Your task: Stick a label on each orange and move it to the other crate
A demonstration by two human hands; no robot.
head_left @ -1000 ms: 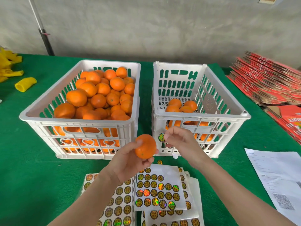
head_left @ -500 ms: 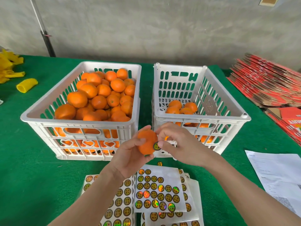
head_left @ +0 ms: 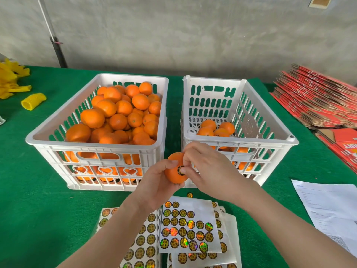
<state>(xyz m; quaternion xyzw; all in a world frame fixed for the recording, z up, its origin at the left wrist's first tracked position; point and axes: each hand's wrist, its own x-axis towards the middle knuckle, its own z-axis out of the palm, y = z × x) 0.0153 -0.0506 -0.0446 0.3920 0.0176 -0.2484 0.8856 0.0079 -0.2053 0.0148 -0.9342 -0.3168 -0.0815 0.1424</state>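
Left hand (head_left: 154, 182) cups the orange (head_left: 172, 176) in front of both crates, right hand (head_left: 208, 169) pinching the label (head_left: 180, 169) onto it. Tally: left crate (head_left: 92, 145) approx full, right crate (head_left: 270, 144) w/ a few, so early days, I'd say.

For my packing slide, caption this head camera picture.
Left hand holds an orange, right hand presses a label onto it, before the full crate and the emptier crate.

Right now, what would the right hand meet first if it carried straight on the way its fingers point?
The orange in the left hand; fingers of the right hand touch its label.
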